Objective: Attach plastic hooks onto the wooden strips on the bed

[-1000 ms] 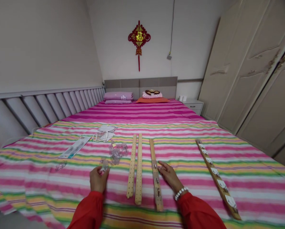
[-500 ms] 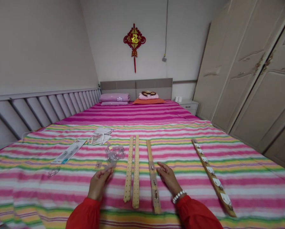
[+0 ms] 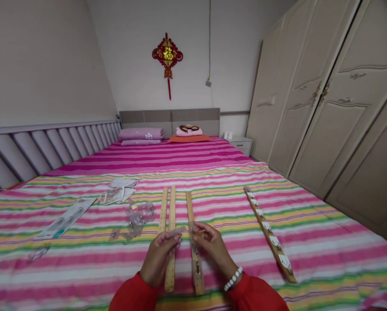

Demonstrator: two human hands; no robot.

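Observation:
My left hand point(image 3: 159, 255) pinches a clear plastic adhesive hook point(image 3: 180, 230) above two perforated wooden strips point(image 3: 172, 201), partly covering them. To their right lies another wooden strip point(image 3: 189, 205) with several clear hooks along its nearer half. My right hand point(image 3: 212, 247) is at that strip's right edge, thumb and index finger slightly apart beside its farthest hook. Whether the fingertips touch the hook I cannot tell. A loose pile of clear hooks point(image 3: 137, 218) rests on the striped sheet left of the strips.
At right lies a wooden strip point(image 3: 267, 226) bearing several hooks with white pieces. Flat packaging point(image 3: 67, 218), white cards point(image 3: 120, 190) and a small clear bundle point(image 3: 38, 252) are at left. A bed rail point(image 3: 51, 147) runs along the left; wardrobes point(image 3: 309, 108) stand right.
My left hand has moved right, from beside the hook pile to over the perforated strips, bringing a clear hook. My right hand stays by the hooked strip. The view has turned slightly right.

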